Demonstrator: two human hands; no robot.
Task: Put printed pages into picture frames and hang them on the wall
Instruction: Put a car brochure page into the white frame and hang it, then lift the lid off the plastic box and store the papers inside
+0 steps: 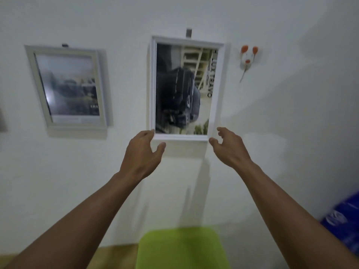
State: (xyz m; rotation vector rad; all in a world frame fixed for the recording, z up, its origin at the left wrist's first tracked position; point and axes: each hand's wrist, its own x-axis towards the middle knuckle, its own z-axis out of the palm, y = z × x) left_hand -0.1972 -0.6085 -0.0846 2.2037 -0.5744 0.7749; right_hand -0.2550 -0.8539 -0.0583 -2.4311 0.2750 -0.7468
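Note:
A white picture frame (186, 40) hangs on the white wall from a grey hook (188, 33). It holds a printed page of a dark car (177, 94), turned sideways. My left hand (142, 152) is at the frame's lower left corner, fingertips touching the edge, fingers spread. My right hand (229, 146) hovers just off the lower right corner with relaxed, spread fingers, holding nothing. A second, grey-framed picture (68, 86) hangs to the left, slightly tilted.
A mouse-shaped wall hook with orange ears (247, 57) is stuck to the wall right of the frame. A green stool seat (182, 247) stands below, against the wall. A blue package (343, 216) lies at the lower right.

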